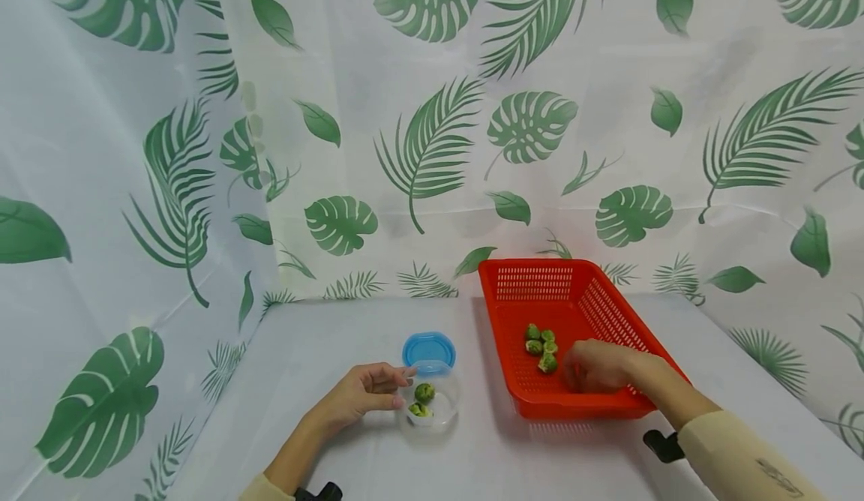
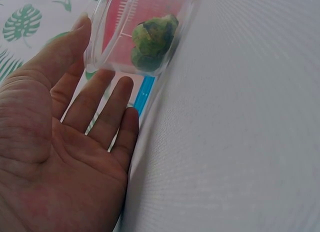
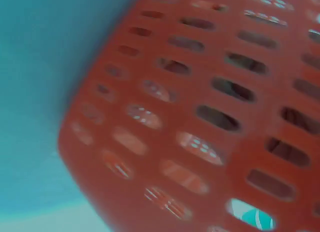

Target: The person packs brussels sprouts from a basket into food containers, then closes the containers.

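Observation:
My left hand point(image 1: 364, 392) is at the left side of a small clear plastic container point(image 1: 445, 418), its thumb and fingertips at the rim. In the left wrist view the fingers point(image 2: 102, 112) are mostly straight. Two Brussels sprouts point(image 1: 424, 393) lie in the container. My right hand point(image 1: 601, 366) reaches down into a red plastic basket point(image 1: 499, 336), fingers bent. Its fingertips are hidden, so whether it holds anything does not show. Several Brussels sprouts point(image 1: 547, 364) lie in the basket, left of that hand. The slotted basket wall point(image 3: 235, 137) fills most of the right wrist view.
A blue lid point(image 1: 429, 351) lies flat just behind the container. Everything stands on a white-covered table point(image 1: 324, 336). Leaf-patterned curtains point(image 1: 432, 148) hang behind it and at the left.

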The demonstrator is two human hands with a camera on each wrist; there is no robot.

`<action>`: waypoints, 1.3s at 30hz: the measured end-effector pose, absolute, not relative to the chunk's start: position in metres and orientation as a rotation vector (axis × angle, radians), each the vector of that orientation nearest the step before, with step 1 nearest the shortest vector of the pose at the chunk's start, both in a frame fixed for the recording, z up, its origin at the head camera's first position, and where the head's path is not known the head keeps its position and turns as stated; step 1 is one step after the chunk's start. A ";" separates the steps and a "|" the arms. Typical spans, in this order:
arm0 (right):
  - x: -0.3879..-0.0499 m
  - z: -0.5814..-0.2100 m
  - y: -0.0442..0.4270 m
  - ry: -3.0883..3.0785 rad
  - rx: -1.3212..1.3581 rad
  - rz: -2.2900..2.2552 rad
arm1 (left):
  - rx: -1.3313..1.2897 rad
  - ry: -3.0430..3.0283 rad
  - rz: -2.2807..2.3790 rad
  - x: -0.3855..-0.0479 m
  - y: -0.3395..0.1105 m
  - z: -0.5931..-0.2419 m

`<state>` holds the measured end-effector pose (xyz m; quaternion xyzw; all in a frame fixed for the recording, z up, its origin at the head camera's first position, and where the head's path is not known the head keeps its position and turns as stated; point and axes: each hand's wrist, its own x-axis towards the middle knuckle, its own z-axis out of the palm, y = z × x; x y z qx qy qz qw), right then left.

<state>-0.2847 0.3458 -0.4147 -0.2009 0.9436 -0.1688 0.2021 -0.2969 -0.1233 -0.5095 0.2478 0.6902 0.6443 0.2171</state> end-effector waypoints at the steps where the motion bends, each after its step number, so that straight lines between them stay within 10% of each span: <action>1: -0.285 -0.412 0.347 2.633 -0.579 -0.519 | 0.690 1.906 1.784 -0.297 -0.123 -0.510; 39: -0.296 -0.338 0.319 2.765 -0.697 -0.566 | 0.687 1.879 1.791 -0.297 -0.122 -0.507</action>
